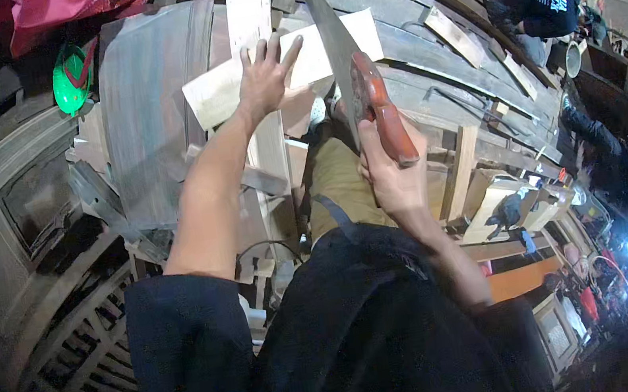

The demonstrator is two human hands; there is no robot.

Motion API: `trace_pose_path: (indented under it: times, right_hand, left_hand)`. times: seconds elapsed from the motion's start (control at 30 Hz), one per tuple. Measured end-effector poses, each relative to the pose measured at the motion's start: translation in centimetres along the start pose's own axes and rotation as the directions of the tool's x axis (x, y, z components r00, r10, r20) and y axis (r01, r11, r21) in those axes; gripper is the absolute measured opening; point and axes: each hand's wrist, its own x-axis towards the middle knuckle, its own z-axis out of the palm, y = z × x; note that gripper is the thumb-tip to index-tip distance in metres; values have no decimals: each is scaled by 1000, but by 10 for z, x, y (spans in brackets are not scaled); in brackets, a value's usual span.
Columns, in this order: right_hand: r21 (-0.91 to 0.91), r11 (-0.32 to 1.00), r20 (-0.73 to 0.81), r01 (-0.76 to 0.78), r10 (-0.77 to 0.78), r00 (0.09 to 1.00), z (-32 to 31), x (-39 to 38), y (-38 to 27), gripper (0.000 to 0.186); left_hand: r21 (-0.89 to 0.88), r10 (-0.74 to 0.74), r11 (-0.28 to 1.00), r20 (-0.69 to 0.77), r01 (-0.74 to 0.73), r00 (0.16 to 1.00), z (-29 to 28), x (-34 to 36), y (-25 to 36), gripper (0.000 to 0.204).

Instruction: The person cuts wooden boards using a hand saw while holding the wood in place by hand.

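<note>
The pale board (312,58), lying crosswise over another plank (268,146), could rock if pressed unevenly; the handsaw (342,46) might then skip toward the left hand (264,83), its fingers spread on the board. The board's long axis runs left to right, right end farther away; the saw (blade contact unclear) points away, slightly left, its handle wrapped by the right hand (398,176)

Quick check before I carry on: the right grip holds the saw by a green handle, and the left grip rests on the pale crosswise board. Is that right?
Not quite: the head view shows the saw's handle is reddish-brown, not green. The right grip holds it, and the left grip rests on the pale crosswise board.
</note>
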Motion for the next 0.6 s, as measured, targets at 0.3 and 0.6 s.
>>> trace_pose_path:
  times: [0.3, 0.6]
  right_hand:
    - [-198, 979, 80, 52, -36, 996, -2, 31, -30, 26]
    - [-277, 924, 94, 265, -249, 964, 11, 110, 9, 24]
  left_hand:
    - [9, -17, 1000, -10, 17, 1000, 3, 1, -2, 98]
    - [35, 75, 997, 15, -75, 997, 9, 6, -5, 92]
